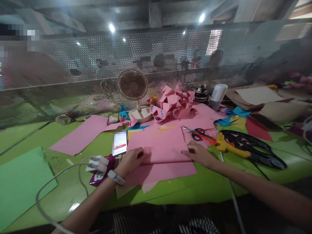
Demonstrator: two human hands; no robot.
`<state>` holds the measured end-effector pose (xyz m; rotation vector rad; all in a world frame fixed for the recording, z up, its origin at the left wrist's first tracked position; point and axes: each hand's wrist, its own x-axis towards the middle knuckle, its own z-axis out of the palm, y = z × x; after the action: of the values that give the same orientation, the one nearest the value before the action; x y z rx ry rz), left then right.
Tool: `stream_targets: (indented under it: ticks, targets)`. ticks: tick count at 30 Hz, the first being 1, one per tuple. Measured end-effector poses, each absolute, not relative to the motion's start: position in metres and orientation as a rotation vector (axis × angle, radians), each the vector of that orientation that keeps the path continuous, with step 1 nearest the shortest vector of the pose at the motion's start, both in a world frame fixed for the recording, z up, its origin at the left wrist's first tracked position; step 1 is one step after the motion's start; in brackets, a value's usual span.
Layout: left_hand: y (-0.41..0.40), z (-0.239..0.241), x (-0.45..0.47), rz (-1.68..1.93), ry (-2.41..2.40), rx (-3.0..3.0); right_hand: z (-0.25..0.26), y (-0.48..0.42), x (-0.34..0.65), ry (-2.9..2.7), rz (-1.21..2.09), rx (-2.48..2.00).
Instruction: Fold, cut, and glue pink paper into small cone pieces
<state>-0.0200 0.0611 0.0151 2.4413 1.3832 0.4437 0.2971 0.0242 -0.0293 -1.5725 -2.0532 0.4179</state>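
A pink paper sheet [165,154] lies before me with its near edge folded or curled over, on top of other pink paper [170,172]. My left hand [131,159], with a pale band on the wrist, has its fingers curled on the sheet's left side. At the right side my right hand [198,153] pinches the same sheet, thumb and fingers closed at its edge. Just beyond the right hand lie black-handled scissors [198,135] and a yellow-handled tool [230,146]. A lit phone [120,143] is beside the left hand.
Behind the sheet stand a small fan [133,85] and a heap of folded pink paper pieces [173,102]. A purple power strip with a white plug [97,164] and cable sits left. A green sheet [24,185] lies far left. A perforated screen [85,71] runs along the back.
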Motion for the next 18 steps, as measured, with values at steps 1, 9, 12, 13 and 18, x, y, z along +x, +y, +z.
stream_targets:
  ticks: [1, 9, 12, 13, 18]
  targets:
    - [0.062, 0.013, -0.020, 0.437, 1.394, 2.443, -0.030, 0.025, 0.297, -2.062, 0.382, -1.588]
    - [0.065, 0.002, -0.017, 0.409, 1.522, 2.441, -0.030, 0.041, 0.293, -2.100, 0.301, -1.740]
    - [0.062, 0.001, -0.017, 0.403, 1.613, 2.484, -0.032, 0.043, 0.292, -2.107, 0.230, -1.759]
    - [0.061, 0.003, -0.017, 0.420, 1.665, 2.522, -0.033, 0.043, 0.292, -2.105, 0.205, -1.761]
    - [0.045, 0.014, -0.001, 0.557, 1.392, 3.016, -0.034, 0.039, 0.290, -2.104, 0.162, -1.746]
